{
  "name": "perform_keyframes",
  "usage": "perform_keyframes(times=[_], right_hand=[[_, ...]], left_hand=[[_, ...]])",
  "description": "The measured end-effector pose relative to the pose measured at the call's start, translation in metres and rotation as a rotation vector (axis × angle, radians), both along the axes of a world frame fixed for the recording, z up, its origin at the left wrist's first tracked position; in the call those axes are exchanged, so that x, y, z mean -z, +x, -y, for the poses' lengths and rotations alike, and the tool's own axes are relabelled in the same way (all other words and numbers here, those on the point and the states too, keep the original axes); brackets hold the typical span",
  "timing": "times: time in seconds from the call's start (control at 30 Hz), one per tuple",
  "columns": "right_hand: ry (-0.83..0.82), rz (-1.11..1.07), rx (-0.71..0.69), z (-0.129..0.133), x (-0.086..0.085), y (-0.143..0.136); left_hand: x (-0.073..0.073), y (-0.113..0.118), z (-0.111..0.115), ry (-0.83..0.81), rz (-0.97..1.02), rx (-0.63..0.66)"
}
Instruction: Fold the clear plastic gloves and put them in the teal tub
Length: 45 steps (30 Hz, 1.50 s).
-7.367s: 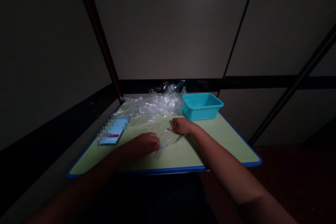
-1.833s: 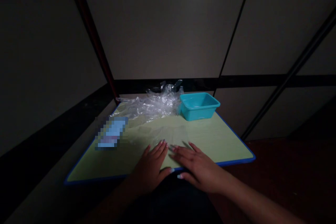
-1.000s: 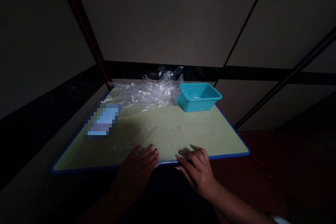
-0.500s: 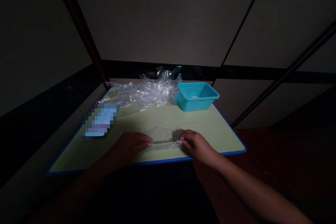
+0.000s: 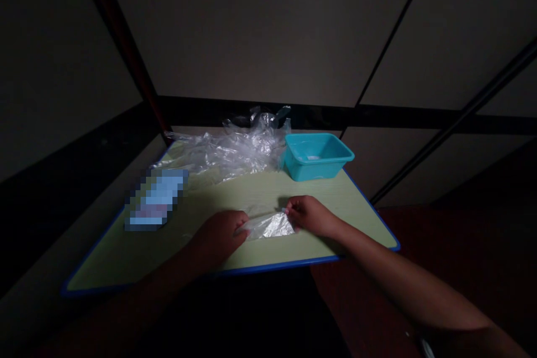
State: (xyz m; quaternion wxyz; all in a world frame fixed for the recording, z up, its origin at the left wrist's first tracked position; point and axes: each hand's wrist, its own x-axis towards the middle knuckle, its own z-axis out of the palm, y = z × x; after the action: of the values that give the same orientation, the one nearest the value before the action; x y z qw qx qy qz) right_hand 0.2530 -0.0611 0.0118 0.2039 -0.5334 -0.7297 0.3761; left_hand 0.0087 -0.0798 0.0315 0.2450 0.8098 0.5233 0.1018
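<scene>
A clear, shiny plastic bag [image 5: 272, 226] is stretched between my two hands, low over the front of the table. My left hand [image 5: 222, 233] is closed on its left end, the thumb lying along the film. At the other end my right hand [image 5: 309, 216] pinches the upper right corner between thumb and fingertips. The film hangs in a strip with bright creases. Behind it lies a loose heap of clear plastic bags [image 5: 235, 151], and a turquoise plastic basket [image 5: 316, 170] stands right of that heap.
The small table [image 5: 335, 207] has a pale yellow-green top with a blue edge. At its left side lies a phone-like device [image 5: 157, 201], blurred by pixels. A panelled wall [image 5: 251, 28] rises behind the table. Dark red floor [image 5: 436, 235] shows at the right.
My right hand has lifted slightly, and my left fingers have closed further round the film. The strip between them now shows wider and brighter. The view has shifted a little.
</scene>
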Motion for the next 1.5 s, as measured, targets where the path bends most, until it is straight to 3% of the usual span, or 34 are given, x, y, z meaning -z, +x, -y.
perform_keyframes(times=[0.13,0.3,0.57,0.77,0.87,1.07,1.3,1.5], right_hand=[[-0.001,0.029,0.002,-0.002,0.002,0.002],[0.026,0.089,0.001,-0.001,-0.001,0.002],[0.080,0.143,0.009,-0.006,-0.002,0.003],[-0.087,0.026,0.004,-0.009,-0.007,0.012],[-0.112,0.034,0.027,-0.011,-0.007,0.014],[0.030,0.129,0.075,-0.016,-0.004,0.014],[-0.099,0.107,0.066,-0.023,-0.009,0.011],[-0.185,0.051,0.105,-0.024,-0.011,0.009]], left_hand=[[-0.001,0.000,-0.001,-0.003,-0.039,0.007],[-0.005,-0.019,-0.007,-0.042,-0.091,-0.003],[-0.019,-0.048,-0.036,-0.285,0.017,0.032],[-0.003,-0.049,-0.042,-0.349,0.083,-0.013],[0.001,-0.049,-0.044,-0.322,0.079,0.001],[-0.003,-0.045,-0.046,-0.132,0.040,0.020],[0.000,-0.043,-0.051,-0.216,0.088,-0.012],[0.001,-0.037,-0.051,0.093,0.106,0.008]])
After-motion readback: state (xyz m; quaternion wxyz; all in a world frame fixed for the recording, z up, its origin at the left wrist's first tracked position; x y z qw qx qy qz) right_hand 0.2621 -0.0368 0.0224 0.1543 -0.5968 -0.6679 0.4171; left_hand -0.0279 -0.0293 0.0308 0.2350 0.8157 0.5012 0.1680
